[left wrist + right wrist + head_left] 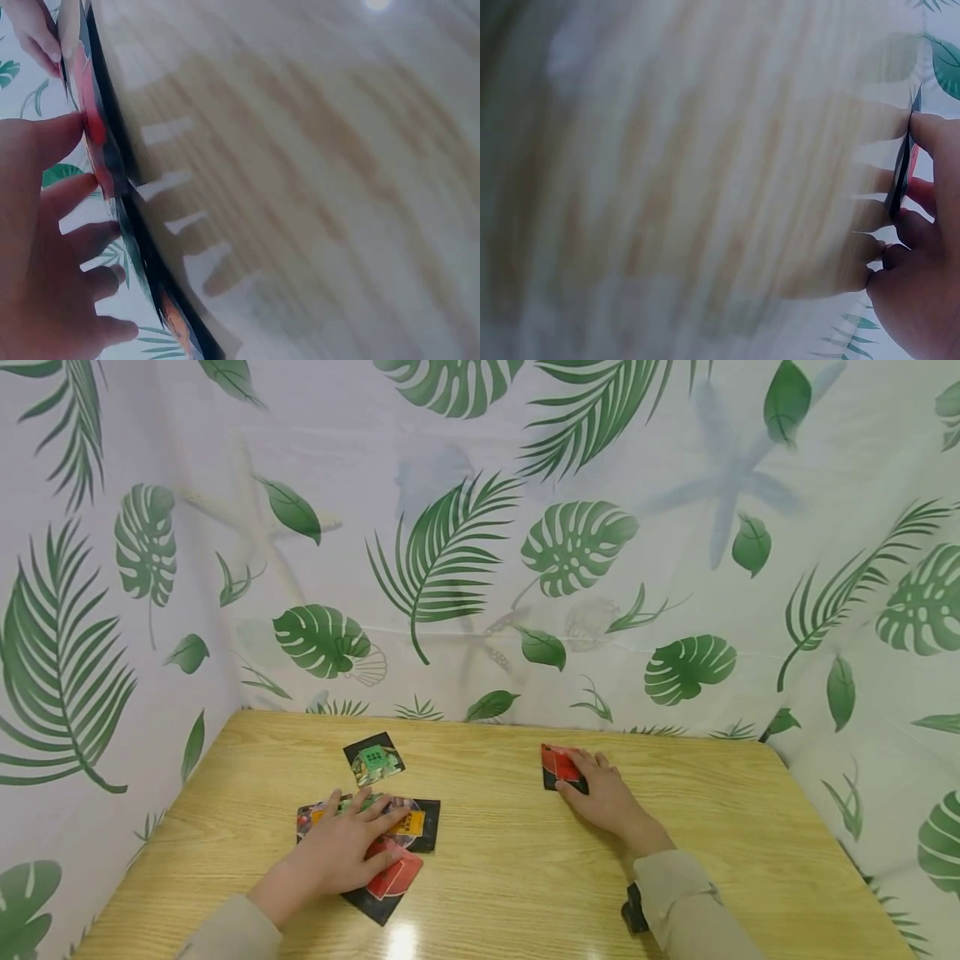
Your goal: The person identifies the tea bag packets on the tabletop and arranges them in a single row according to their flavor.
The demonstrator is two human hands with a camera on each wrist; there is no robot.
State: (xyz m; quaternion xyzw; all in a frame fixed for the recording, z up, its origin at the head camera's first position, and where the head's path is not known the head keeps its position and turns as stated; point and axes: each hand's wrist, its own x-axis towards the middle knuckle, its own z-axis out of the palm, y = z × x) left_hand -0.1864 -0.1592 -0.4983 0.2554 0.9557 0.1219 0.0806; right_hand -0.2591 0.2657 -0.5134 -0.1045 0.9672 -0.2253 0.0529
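My left hand (337, 852) rests with spread fingers across several overlapping flat square packets at the left of the table. Among them are a black packet with an orange label (415, 823) and a red-and-black packet (397, 878) under the thumb. The hand hides much of this group. In the left wrist view, the fingers (71, 191) lie along the packets' edge. Farther right, my right hand (606, 797) touches another red-and-black packet (558, 766), with the thumb at its near edge and fingers over its right side. The right wrist view shows that packet (904, 169) edge-on.
A black packet with a green label (375, 758) lies behind the left-hand group. The wooden table (487, 843) meets a leaf-printed cloth (465, 568) along its back edge. More of this cloth stands at both sides. A black band shows beneath the right wrist.
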